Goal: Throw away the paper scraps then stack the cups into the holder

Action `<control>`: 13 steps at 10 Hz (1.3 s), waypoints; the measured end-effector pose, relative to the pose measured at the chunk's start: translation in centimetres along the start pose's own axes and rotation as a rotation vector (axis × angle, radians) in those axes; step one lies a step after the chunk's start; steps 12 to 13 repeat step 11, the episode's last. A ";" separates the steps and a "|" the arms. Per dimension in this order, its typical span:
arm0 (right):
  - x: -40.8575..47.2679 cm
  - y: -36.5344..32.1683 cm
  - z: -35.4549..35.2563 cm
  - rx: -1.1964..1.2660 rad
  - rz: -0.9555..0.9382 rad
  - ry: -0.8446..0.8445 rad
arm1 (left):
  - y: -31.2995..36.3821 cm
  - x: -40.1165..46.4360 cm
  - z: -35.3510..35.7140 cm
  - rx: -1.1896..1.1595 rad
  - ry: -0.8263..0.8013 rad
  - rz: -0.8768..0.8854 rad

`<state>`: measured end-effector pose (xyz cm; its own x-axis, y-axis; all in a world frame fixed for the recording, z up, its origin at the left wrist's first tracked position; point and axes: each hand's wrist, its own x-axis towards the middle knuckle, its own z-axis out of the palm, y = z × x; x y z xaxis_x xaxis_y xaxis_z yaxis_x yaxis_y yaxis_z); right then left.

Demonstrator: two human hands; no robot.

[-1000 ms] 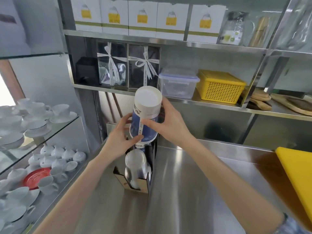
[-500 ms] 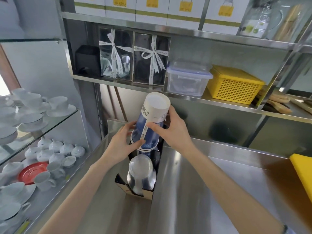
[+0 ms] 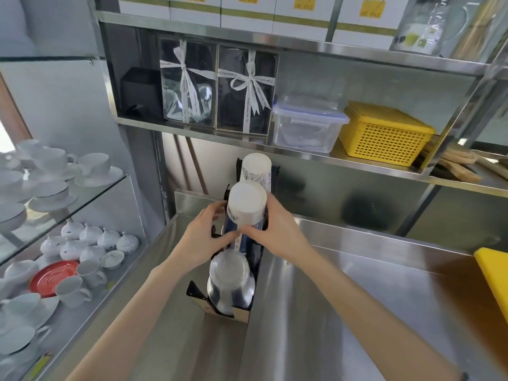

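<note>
A stack of upside-down white and blue paper cups (image 3: 246, 203) stands in the middle slot of the black cup holder (image 3: 254, 266) on the steel counter. My left hand (image 3: 204, 239) grips the stack's lower left side. My right hand (image 3: 276, 233) grips its right side. Behind it, another stack of white paper cups (image 3: 255, 167) fills the holder's back slot. A stack of clear plastic cups (image 3: 231, 281) sits in the front slot. No paper scraps are in view.
A glass cabinet with white teacups (image 3: 68, 290) and a red saucer (image 3: 52, 277) stands on the left. A shelf above holds gift boxes (image 3: 218, 89), a clear container (image 3: 309, 125) and a yellow basket (image 3: 384, 133). A yellow board (image 3: 494, 276) lies at right.
Both hands have lowered the paper cup stack down into the holder's middle slot. The back stack of cups has come into sight behind it.
</note>
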<state>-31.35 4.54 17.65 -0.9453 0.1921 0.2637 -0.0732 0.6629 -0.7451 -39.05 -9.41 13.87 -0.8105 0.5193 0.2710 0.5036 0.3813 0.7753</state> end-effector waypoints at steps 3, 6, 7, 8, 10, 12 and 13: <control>-0.7 1.5 0.9 -0.193 -0.107 0.036 | 1.2 -0.3 -1.1 -0.031 0.041 0.075; -1.7 2.9 1.6 -0.385 -0.178 -0.045 | 0.3 -0.2 0.4 0.183 0.043 0.122; -2.0 2.9 1.4 -0.422 -0.191 -0.098 | 0.5 -0.1 0.5 0.247 0.053 0.126; -2.1 2.5 0.4 -0.441 -0.166 -0.152 | 1.2 0.2 0.2 0.293 -0.033 0.125; -2.7 1.6 -2.1 -0.487 -0.113 -0.129 | 3.1 0.1 -0.2 0.477 -0.186 0.057; -3.1 0.9 -3.8 -0.584 -0.044 -0.114 | 4.5 -0.1 -0.5 0.541 -0.197 0.062; -3.1 0.9 -3.8 -0.584 -0.044 -0.114 | 4.5 -0.1 -0.5 0.541 -0.197 0.062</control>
